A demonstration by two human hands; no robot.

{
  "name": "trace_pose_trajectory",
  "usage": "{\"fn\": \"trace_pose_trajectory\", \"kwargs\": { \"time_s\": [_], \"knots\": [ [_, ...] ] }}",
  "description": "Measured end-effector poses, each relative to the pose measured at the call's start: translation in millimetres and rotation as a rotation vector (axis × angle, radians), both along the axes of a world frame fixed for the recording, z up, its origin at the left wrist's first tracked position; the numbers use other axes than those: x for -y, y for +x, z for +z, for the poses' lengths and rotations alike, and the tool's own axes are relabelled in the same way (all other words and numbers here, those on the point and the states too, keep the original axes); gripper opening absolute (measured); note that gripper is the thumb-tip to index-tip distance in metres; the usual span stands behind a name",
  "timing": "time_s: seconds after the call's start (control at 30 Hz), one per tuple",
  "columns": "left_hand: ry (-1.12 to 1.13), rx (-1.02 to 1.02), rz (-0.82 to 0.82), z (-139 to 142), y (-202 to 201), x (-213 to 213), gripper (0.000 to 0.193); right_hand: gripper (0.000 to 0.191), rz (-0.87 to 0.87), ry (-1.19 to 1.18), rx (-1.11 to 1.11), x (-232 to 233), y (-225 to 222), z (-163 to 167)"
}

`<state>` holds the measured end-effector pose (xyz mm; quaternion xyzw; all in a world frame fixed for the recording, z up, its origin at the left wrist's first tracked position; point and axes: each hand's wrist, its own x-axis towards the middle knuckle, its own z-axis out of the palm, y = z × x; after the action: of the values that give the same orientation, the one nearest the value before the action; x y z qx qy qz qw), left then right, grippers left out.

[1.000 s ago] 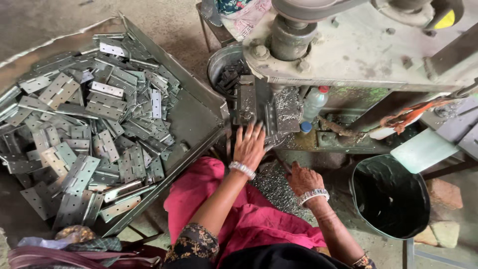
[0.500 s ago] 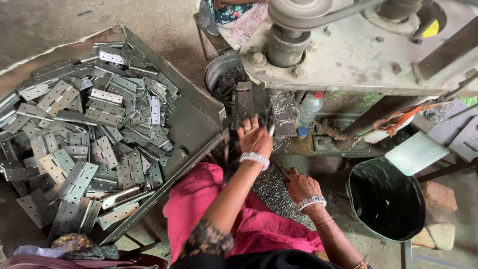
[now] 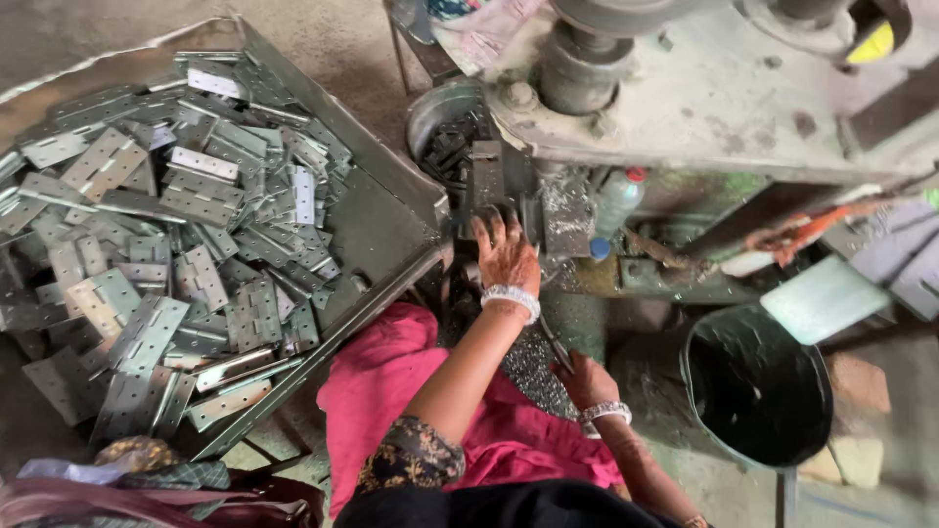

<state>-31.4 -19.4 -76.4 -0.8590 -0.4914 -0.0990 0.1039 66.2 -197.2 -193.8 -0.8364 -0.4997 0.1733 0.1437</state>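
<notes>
My left hand (image 3: 506, 252) lies flat, grip open, on the metal piece (image 3: 486, 178) at the press (image 3: 704, 93), upper centre. My right hand (image 3: 587, 379) curls low; its grip I cannot tell. Hinges (image 3: 176, 244) fill the tray (image 3: 391, 210) left; black bucket (image 3: 758, 386) right.

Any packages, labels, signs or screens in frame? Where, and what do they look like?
Plastic bottle: under the machine table, right of the left hand; clear body, red cap; label unreadable.
Printed wrapper: top centre on the machine edge; crumpled, pink and white.
No signs or screens.
</notes>
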Motion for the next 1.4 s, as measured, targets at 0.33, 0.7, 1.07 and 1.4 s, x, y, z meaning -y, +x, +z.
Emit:
{"fn": "trace_pose_trajectory", "kwargs": {
  "time_s": [0.33, 0.7, 1.07, 1.4],
  "knots": [
    [-0.054, 0.088, 0.013, -21, 15, -30, 0.046, 0.041, 0.016, 0.014, -0.019, -4, 6, 0],
    [-0.233, -0.068, -0.006, 17, 8, -33, 0.037, 0.048, 0.062, -0.020, -0.006, -2, 7, -5],
    [-0.305, -0.152, 0.080, 2, 33, -45, 0.049, 0.051, 0.041, 0.042, 0.045, -3, 10, -5],
    [-0.014, 0.485, -0.117, -35, -94, -7, 0.022, 0.054, 0.069, -0.248, 0.201, -10, 16, -17]
  ]
}}
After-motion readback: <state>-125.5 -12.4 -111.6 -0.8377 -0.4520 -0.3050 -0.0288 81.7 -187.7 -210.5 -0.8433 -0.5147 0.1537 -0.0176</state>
